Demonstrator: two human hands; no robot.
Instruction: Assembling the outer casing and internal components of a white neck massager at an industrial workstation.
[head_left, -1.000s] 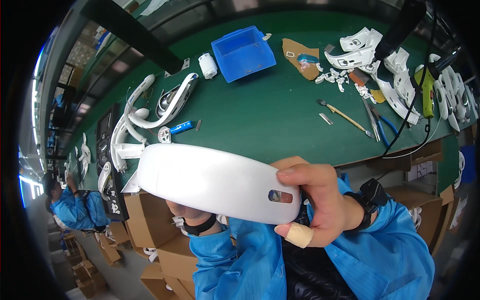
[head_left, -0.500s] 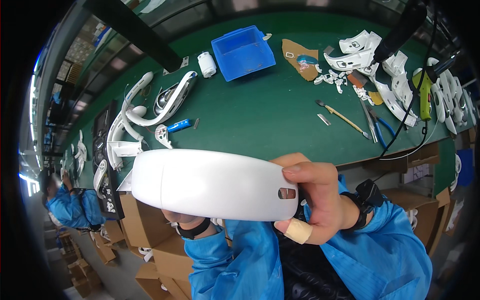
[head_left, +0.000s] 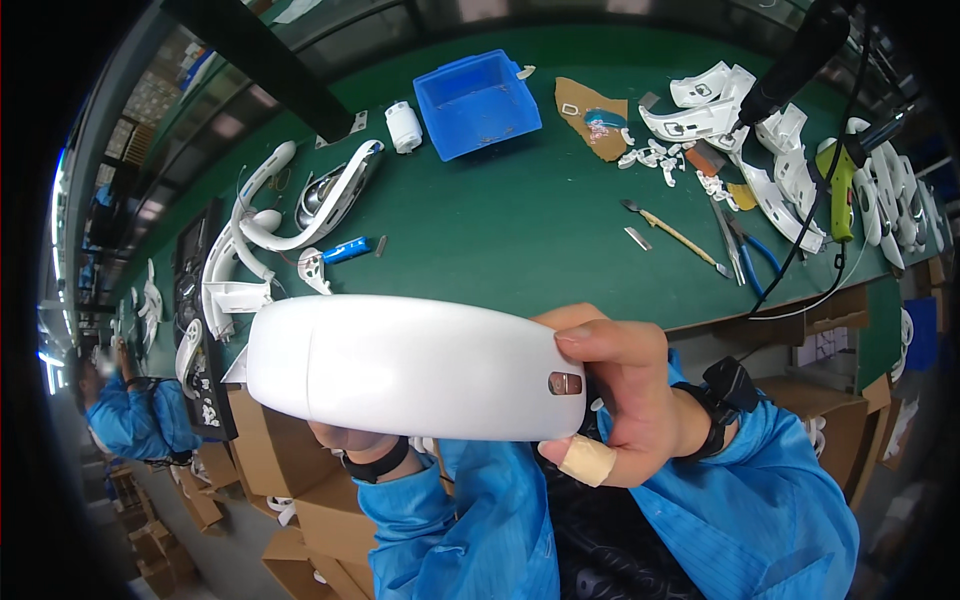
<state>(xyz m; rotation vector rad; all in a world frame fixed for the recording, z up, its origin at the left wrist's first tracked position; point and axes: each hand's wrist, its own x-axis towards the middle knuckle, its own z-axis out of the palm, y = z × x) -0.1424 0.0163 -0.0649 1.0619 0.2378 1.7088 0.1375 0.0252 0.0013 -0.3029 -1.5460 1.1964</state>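
A long, rounded white plastic housing [head_left: 430,370] is held up level in front of me, with a seam near its left end and a small slot near its right end. My right hand [head_left: 625,390] grips the right end, fingers on the upper edge and the thumb, wrapped in a beige plaster, at the lower edge. Below the left end shows part of my left hand [head_left: 350,438]; its fingers are hidden behind the housing. Beyond it on the green bench [head_left: 480,230] lie curved white parts [head_left: 240,240], a small part with wires [head_left: 312,268] and a blue cylinder [head_left: 347,250].
A blue bin [head_left: 480,110] and a white roll-shaped piece [head_left: 403,128] stand farther back. To the right are white shells [head_left: 700,120], a wooden-handled tool [head_left: 675,235], blue-handled pliers [head_left: 755,250] and a green power screwdriver [head_left: 843,190]. Cardboard boxes [head_left: 330,520] stand below; a co-worker [head_left: 140,410] is far left.
The bench and everything on it have shifted slightly leftward in the view. The housing has shifted left slightly too, and my right hand's grip on it looks the same.
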